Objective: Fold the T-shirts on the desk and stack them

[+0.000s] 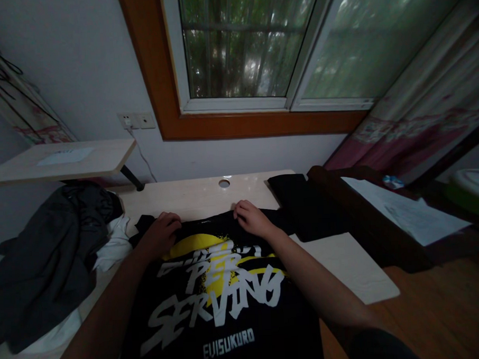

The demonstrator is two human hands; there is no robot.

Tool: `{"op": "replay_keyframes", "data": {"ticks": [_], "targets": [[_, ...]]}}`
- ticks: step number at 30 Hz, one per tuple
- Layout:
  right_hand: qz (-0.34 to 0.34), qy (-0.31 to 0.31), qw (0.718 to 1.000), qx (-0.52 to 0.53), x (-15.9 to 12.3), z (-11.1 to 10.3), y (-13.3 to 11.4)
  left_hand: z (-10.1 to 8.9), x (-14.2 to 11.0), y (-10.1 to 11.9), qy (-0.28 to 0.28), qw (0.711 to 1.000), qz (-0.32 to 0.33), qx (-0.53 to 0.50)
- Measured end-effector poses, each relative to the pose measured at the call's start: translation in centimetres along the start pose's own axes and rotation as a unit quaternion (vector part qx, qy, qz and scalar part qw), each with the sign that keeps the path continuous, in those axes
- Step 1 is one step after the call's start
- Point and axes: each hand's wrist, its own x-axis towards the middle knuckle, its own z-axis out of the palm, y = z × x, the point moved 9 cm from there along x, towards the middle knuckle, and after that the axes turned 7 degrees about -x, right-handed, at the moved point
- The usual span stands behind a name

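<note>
While the printed black cotton shirt (pixel 230 323) lies fairly smooth over the pale table (pixel 172 195), my left hand (pixel 169 227) and right hand (pixel 251 217) rest with curled fingers on its far edge; whether they grip, I cannot tell.

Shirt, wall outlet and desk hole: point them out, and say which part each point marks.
Shirt (pixel 224 302): head view, lettering on its front.
Wall outlet (pixel 138 120): head view, near the middle of its face.
Desk hole (pixel 224 184): head view, centre of its opening.
</note>
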Motion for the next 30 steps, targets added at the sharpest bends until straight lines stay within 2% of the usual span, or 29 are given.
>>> {"op": "replay_keyframes", "data": {"ticks": [6,13,16,20,24,30], "targets": [[0.005,0.006,1.0,0.0,0.0,0.1,0.3,-0.1,-0.3,-0.9,0.016,1.0,-0.017,-0.015],[0.062,0.022,0.998,-0.022,-0.1,0.1,1.8,0.1,-0.8,-4.0,0.055,0.99,-0.12,-0.055],[0.058,0.017,0.998,-0.031,0.0,0.2,1.8,-0.2,-1.0,-5.1,0.068,0.982,-0.161,-0.065],[0.042,0.004,0.998,-0.045,0.0,0.4,1.6,-0.5,-1.0,-5.2,0.071,0.98,-0.171,-0.07],[0.045,0.019,0.998,-0.036,0.0,0.2,1.7,-0.9,-1.1,-5.3,0.092,0.978,-0.173,-0.075],[0.096,0.032,0.995,-0.007,-0.1,0.2,2.6,-1.1,-1.5,-6.2,0.108,0.963,-0.235,-0.075]]}}
